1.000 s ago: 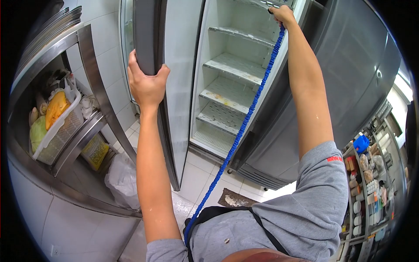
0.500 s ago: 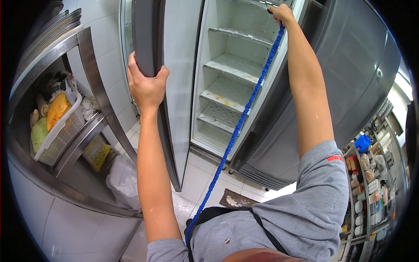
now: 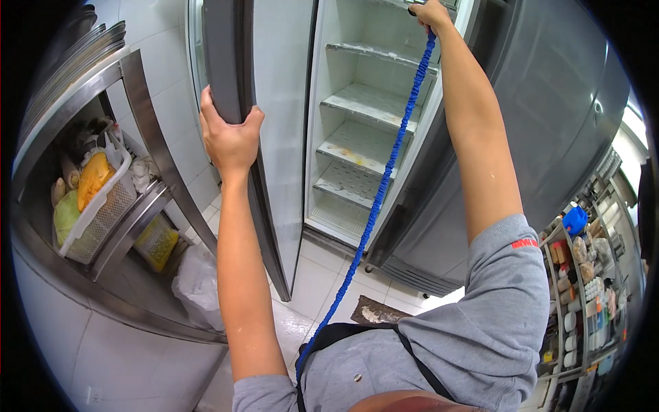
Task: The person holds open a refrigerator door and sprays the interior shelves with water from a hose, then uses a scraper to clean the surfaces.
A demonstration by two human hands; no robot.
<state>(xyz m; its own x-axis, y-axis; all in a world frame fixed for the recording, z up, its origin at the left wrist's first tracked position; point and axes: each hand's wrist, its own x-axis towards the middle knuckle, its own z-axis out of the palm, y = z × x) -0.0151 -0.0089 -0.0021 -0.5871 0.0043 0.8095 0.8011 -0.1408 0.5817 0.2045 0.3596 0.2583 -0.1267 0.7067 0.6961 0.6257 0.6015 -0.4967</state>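
A blue, ruffled fabric-covered hose [image 3: 384,182] runs from my waist up to my right hand [image 3: 434,16]. My right hand is closed around its upper end, where a small dark tip pokes out beside my fingers. That hand is at the top of the upright fridge's open compartment. With fingers and thumb wrapped over its edge, my left hand [image 3: 231,141] grips the fridge door [image 3: 283,130], which stands open. Inside the compartment are several white shelves [image 3: 357,143]; one carries yellowish stains, and others have whitish patches.
To the left, a metal rack [image 3: 147,110] holds a white basket [image 3: 103,213] of vegetables and a plastic bag [image 3: 199,285]. A dark mat [image 3: 377,310] lies on the tiled floor. Crowded shelves [image 3: 583,295] stand at the right.
My right hand and the top of the hose have shifted slightly left and up in view. My left hand keeps its hold on the door.
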